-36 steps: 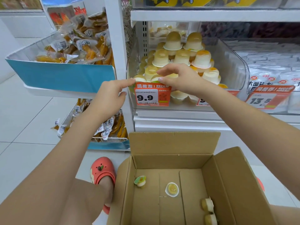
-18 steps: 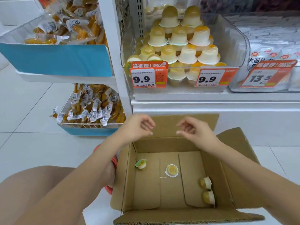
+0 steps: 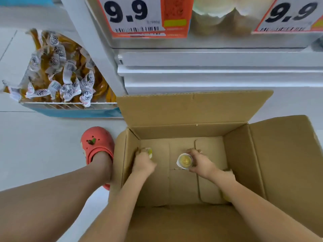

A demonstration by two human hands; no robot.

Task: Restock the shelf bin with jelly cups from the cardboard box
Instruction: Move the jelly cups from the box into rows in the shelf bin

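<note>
Yellow cup [image 3: 185, 161] on the box [image 3: 283, 154] floor near the middle, foil lid up, ringed by curled right hand [image 3: 201, 163] fingers that seem to touch its rim; whether actually lifted yet, cannot tell. Green-lidded cup [image 3: 149, 152] at the left wall of the box, mostly hidden under the left hand [image 3: 143, 163], fingers curled over it in a closing grip; firmness of hold not visible. Possibly one more cup tucked behind the right forearm near the right wall, only a pale edge showing. Box otherwise nearly bare, flaps open, standing on the tile floor against the shelf base.

Above, bin [image 3: 218, 23] at the top edge of view, only its lower front and two price tags [image 3: 132, 14] visible, pale cups pressed behind the clear wall. Left of the shelf post, a basket of wrapped snacks [image 3: 59, 70]. Red clog [image 3: 97, 145] beside the box.

Risks from here: smooth tapered cups slipping from a fingertip pinch on the way up; the green one snagging against the cardboard wall; the raised rear flap catching a wrist; an already heaped bin shedding cups once more land on the pile.
</note>
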